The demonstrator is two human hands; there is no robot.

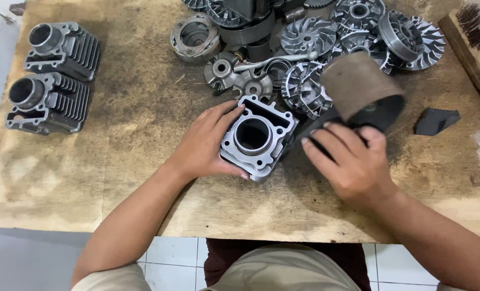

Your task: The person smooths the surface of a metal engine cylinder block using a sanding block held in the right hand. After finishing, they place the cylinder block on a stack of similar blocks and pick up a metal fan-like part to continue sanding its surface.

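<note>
The left hand [205, 143] clamps around the side of a grey metal engine cylinder [257, 137] standing bore-up near the middle of the wooden worktable [143, 108]. The right hand [350, 159] grips a curled sheet of brown abrasive cloth [361, 89], lifted just beside the cylinder and not touching it. By the look of it the rubbing of this cylinder has barely begun (its top face looks dull). Two finned cylinders [51, 78] lie well apart at the far left. A heap of finned pulley discs [326, 48] sits behind, a dark scrap [435, 119] and a wire brush [469, 46] to the right. No packages, labels or signs show.
</note>
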